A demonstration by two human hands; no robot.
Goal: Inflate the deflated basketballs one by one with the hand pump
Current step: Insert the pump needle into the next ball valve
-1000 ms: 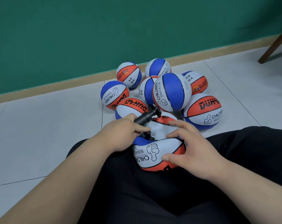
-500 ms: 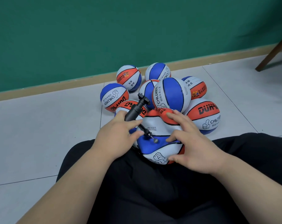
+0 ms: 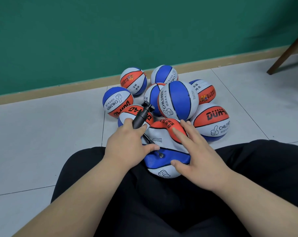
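A deflated red, white and blue basketball (image 3: 162, 139) sits crumpled on my lap. My left hand (image 3: 126, 146) grips the barrel of a black hand pump (image 3: 142, 116), whose handle points up and away. A thin black hose runs from the pump down to a needle tip (image 3: 161, 155) lying on the ball's blue panel. My right hand (image 3: 196, 151) rests on the ball's right side, fingers spread over the red fold, thumb on the blue panel.
Several round basketballs (image 3: 176, 100) are piled on the grey tiled floor (image 3: 42, 134) just beyond my knees, in front of a green wall (image 3: 110, 31) with a tan skirting. A wooden furniture leg (image 3: 288, 52) slants at the far right. My black trousers fill the foreground.
The flat ball has been turned and tipped up on my lap, its red panel now folded at the top. My left hand swung the pump more upright, and the needle now lies at the blue panel.
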